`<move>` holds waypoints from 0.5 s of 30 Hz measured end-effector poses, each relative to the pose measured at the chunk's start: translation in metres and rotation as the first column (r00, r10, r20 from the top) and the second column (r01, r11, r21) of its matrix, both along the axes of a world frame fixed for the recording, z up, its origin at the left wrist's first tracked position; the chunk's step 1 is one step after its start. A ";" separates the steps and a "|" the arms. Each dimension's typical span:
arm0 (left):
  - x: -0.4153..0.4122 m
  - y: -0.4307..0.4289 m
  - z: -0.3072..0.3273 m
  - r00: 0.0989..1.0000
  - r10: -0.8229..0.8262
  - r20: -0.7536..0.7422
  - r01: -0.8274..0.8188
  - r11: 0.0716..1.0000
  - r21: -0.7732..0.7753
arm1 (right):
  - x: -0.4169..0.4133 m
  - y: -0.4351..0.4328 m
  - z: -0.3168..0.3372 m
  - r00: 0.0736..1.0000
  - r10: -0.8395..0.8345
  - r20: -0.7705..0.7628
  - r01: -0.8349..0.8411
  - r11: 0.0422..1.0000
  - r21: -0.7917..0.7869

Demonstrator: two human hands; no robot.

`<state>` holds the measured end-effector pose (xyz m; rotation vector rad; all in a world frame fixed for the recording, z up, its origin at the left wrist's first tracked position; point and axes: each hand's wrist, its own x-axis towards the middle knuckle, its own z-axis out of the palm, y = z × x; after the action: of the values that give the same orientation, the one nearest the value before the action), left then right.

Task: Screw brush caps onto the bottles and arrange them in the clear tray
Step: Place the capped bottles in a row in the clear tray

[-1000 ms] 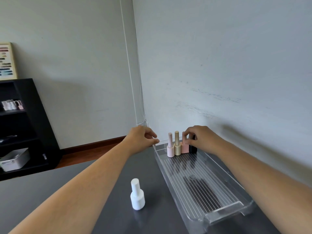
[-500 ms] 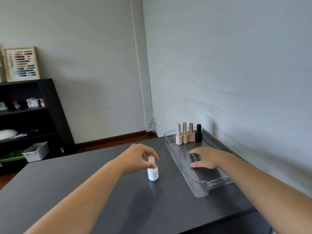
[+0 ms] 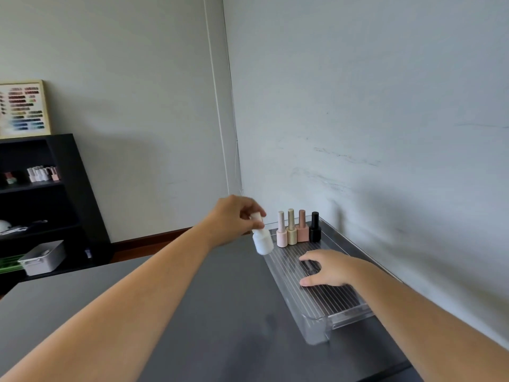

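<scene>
My left hand (image 3: 234, 217) grips the cap of a white bottle (image 3: 263, 241) and holds it in the air, tilted, just left of the clear tray's (image 3: 341, 315) far end. At the tray's far end stands a row of capped bottles: a pale pink bottle (image 3: 281, 232), a cream bottle (image 3: 291, 230), a dusty pink bottle (image 3: 302, 229) and a black bottle (image 3: 315, 230). My right hand (image 3: 329, 267) rests flat inside the tray on its ribbed floor, fingers spread, holding nothing.
The tray lies on a dark grey table (image 3: 192, 312) along the right wall (image 3: 385, 119). A black shelf unit (image 3: 41, 205) stands far left with small bottles, a grey bin (image 3: 44, 257) and a framed colour chart (image 3: 23, 108) on top.
My left hand went from the tray's corner to the white bottle, gripped its cap and lifted it toward the tray's far end. My right hand left the black bottle and settled on the tray floor.
</scene>
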<state>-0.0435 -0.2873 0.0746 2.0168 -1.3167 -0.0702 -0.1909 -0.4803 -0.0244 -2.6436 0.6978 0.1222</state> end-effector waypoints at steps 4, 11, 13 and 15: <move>0.004 -0.043 0.001 0.996 0.045 0.074 -0.046 0.999 0.012 | -0.001 -0.003 -0.008 0.997 -0.038 0.069 0.033 0.996 0.081; 0.014 -0.091 -0.029 0.987 0.149 0.068 -0.157 0.979 0.133 | -0.001 -0.006 -0.014 0.993 -0.038 0.109 0.027 0.994 0.103; 0.018 -0.096 -0.039 0.982 0.175 0.066 -0.184 0.969 0.163 | -0.001 -0.006 -0.016 0.992 -0.029 0.120 0.016 0.994 0.104; 0.021 -0.098 -0.047 0.978 0.204 0.041 -0.208 0.963 0.172 | 0.000 -0.006 -0.016 0.992 -0.019 0.124 0.006 0.995 0.104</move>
<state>-0.0223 -0.3855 0.0280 2.3005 -1.1404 -0.0686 -0.1913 -0.4866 -0.0403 -2.5227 0.6484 -0.0099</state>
